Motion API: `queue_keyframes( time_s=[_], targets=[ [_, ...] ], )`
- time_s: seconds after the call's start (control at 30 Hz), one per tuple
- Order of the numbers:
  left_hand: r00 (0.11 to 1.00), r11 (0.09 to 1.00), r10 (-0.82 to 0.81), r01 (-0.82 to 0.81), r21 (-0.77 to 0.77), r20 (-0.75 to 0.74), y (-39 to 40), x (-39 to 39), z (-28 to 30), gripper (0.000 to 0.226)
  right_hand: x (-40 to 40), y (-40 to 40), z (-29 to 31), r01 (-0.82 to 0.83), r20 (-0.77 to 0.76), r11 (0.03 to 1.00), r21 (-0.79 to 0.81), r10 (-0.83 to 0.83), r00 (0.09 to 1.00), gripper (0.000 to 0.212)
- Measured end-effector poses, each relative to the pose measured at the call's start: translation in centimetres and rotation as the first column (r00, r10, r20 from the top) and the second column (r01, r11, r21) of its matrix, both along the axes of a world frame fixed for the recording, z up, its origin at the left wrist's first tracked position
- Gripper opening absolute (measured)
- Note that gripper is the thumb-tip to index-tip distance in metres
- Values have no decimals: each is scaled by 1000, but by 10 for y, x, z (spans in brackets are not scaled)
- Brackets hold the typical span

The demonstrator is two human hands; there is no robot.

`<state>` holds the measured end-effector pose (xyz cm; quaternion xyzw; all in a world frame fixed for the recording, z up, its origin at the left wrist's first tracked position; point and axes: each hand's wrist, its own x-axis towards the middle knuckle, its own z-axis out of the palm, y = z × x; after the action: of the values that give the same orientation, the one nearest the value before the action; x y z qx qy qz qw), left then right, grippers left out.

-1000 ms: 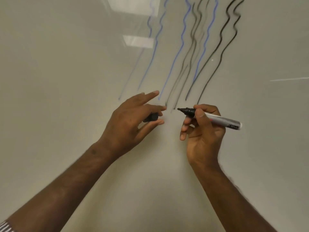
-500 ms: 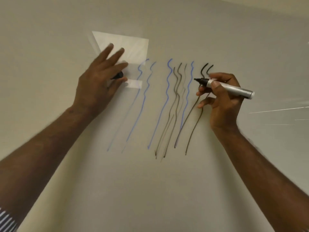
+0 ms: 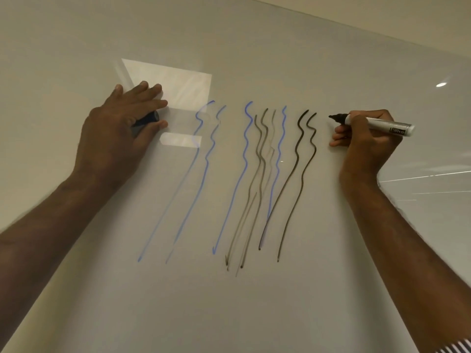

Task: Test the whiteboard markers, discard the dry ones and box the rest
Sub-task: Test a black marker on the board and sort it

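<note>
My right hand (image 3: pixel 364 138) grips an uncapped black marker (image 3: pixel 382 124) with a silver-white barrel. Its tip points left, close to the whiteboard (image 3: pixel 229 301), just right of the two darkest black wavy lines (image 3: pixel 303 154). My left hand (image 3: pixel 119 133) rests against the board at the upper left, fingers stretched upward, with the dark marker cap (image 3: pixel 146 119) pinched between thumb and fingers. Several blue and grey-black wavy test lines (image 3: pixel 244 161) run down the board between my hands.
The board's top edge (image 3: pixel 356 24) runs diagonally across the upper right, with wall above it. Bright reflections of ceiling lights (image 3: pixel 175 82) lie on the board beside my left hand. Faint white streaks (image 3: pixel 420 177) show at the right.
The view tilted up and the lines now sit lower. My right hand moved right, taking the marker tip from over the black lines to a bare spot beside them. My left hand stays on the board.
</note>
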<state>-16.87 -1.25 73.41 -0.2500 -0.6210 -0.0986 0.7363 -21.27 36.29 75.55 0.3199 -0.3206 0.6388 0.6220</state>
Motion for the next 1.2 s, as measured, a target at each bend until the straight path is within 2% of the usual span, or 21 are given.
queue_keyframes(
  time_s=[0.2, 0.47, 0.57, 0.9, 1.07, 1.2],
  targets=[
    [1000, 1000, -17, 17, -13, 4, -3, -1, 1, 36, 2, -4, 0, 55, 79, 998, 12, -56, 995, 12],
    [999, 999, -44, 44, -5, 11, -1, 0, 0, 33, 5, 2, -16, 100, 103, 991, 88, -108, 989, 7],
    [999, 999, -41, 41, -1, 21, -2, 1, 1, 33, 6, 4, -27, 96, 112, 994, 54, -102, 988, 11],
    [998, 999, -34, 34, -7, 54, -1, 3, -2, 34, 3, 2, -79, 178, 95, 975, 134, -191, 977, 19],
    [997, 999, -43, 44, -16, 60, 0, 4, -5, 29, 7, -13, -124, 180, 101, 955, 236, -208, 973, 21],
    [989, 991, -134, 135, -5, 56, 6, 11, -8, 15, 16, -26, -161, 139, 83, 899, 416, -189, 978, 15]
  ],
)
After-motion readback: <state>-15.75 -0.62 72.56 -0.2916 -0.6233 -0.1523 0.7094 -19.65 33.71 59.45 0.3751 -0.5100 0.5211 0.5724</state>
